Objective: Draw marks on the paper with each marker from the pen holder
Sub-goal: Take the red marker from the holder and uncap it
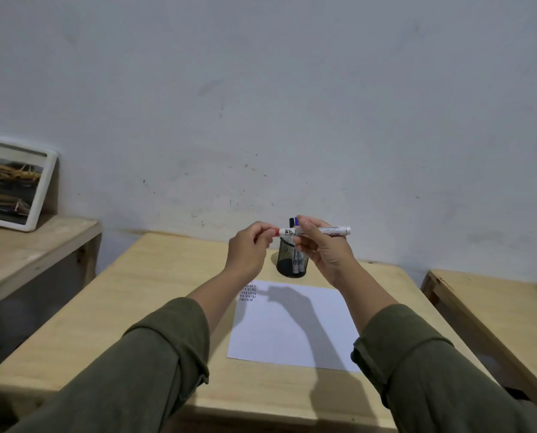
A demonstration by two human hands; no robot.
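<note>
A white marker (329, 230) lies level in the air above the table, gripped by both hands. My right hand (320, 248) wraps its barrel. My left hand (250, 248) pinches its left end, where the cap is hidden under my fingers. Behind my hands stands a black mesh pen holder (292, 259) with a black marker and a blue one sticking up. A white sheet of paper (292, 326) lies in front of the holder, with rows of short dark strokes (248, 292) at its top left corner.
The wooden table (142, 295) stands against a grey wall. A second wooden table (492, 301) is at the right. On a wooden shelf (33, 242) at the left leans a white-framed picture (12, 184) of cars.
</note>
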